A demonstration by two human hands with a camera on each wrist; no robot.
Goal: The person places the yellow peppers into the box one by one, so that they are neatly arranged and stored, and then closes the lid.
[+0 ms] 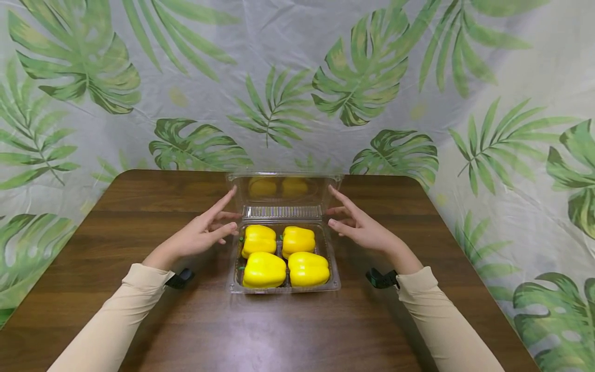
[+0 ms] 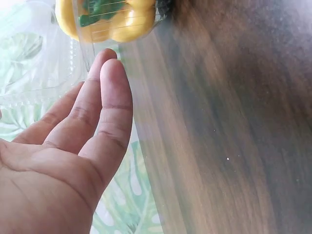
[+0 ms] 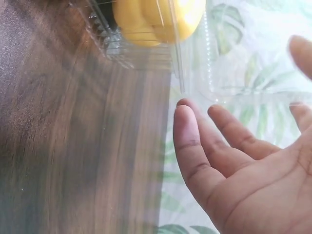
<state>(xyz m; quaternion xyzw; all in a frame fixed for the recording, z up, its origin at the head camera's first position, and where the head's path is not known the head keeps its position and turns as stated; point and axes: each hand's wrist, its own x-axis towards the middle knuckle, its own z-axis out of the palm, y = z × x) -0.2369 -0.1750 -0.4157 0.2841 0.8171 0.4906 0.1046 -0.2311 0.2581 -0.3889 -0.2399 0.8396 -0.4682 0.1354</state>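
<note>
A clear plastic clamshell container [image 1: 284, 290] stands on the table with its lid [image 1: 285, 199] raised at the back. Inside the base sit several yellow bell peppers [image 1: 264, 269], some with green stems. My left hand [image 1: 197, 235] is at the container's left side, fingers extended, index fingertip by the lid's left edge. On the opposite side, my right hand [image 1: 369, 232] mirrors it, index fingertip near the lid's right edge. Both wrist views show extended fingers and palms beside the clear plastic, gripping nothing. Whether the fingertips touch the lid, I cannot tell.
The container rests on a dark brown wooden table [image 1: 288, 330], toward its far half. Behind the table hangs a pale cloth [image 1: 279, 46] printed with green leaves. A black device [image 1: 180, 279] is strapped at the left wrist and another [image 1: 383, 279] at the right.
</note>
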